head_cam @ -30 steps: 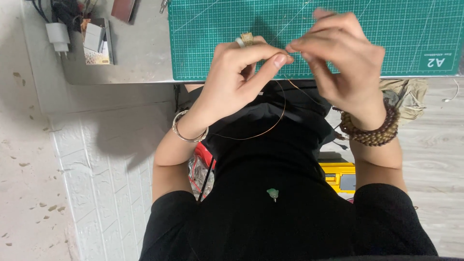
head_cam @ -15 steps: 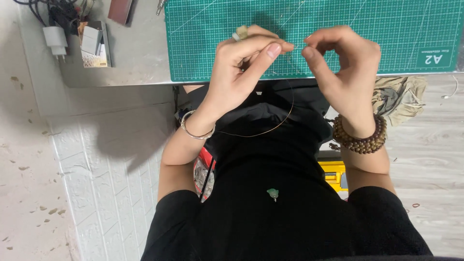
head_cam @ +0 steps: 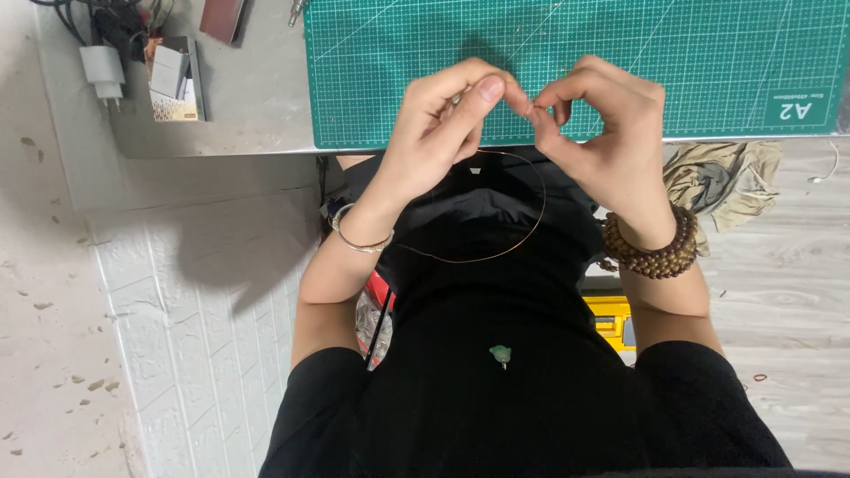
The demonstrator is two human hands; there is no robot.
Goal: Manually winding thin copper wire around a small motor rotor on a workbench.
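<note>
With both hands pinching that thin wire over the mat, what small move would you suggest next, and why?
Probably feed the wire a little further through the fingertips. The left hand and right hand meet in a pinch above the green mat, and a long loop of wire hangs slack below them, unworked.

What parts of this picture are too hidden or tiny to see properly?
All in the head view:
- Where the thin wire ends: the fingertips of the left hand and right hand cover it.
- Something small pinched in the left hand: fingers hide it.
- The cables and charger: cut off by the top edge.
- The yellow box: mostly hidden behind the right arm and the black clothing.
</note>
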